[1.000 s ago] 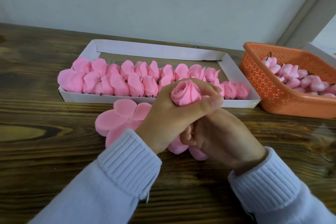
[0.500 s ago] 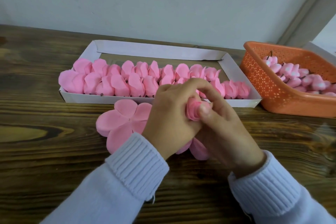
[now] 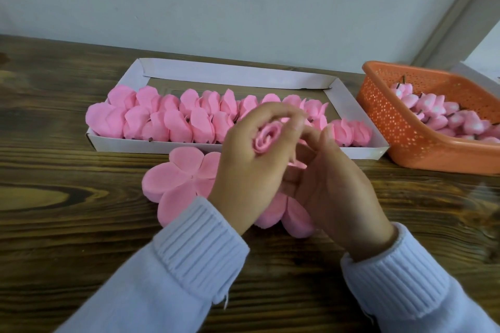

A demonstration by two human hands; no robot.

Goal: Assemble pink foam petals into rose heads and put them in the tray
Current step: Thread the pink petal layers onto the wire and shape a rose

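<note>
**Rose head held in both hands over the petal stack**

Nearest the camera, two ribbed pale-blue knitted sleeves (image 3: 200,240) enter from the bottom edge over the dark brown wooden table (image 3: 54,224). The hands meet above the table, in front of the white cardboard tray.

The left hand (image 3: 249,178) is wrapped round the lower part of a rolled pink foam rose head (image 3: 266,139), its fingers curled over the top of the roll; the spiral centre faces upward. The right hand (image 3: 335,184) is pressed against the left, palm turned inward, with its fingers partly spread; its fingertips (image 3: 297,123) reach the rose head from the right side. Whether the right hand grips the roll or only touches it cannot be told.

Beneath both hands, flat pink foam flower-shaped petal pieces (image 3: 178,178) lie on the table, touching the tray's near wall.

The white cardboard tray (image 3: 232,76) lies behind the hands. Finished pink foam rose heads (image 3: 167,119) fill its near half in close rows; its far half shows bare floor.

To the right of the tray, just beside its right wall, stands an orange perforated plastic basket (image 3: 403,127) holding small pink-and-white buds (image 3: 438,113) with dark stems.
</note>
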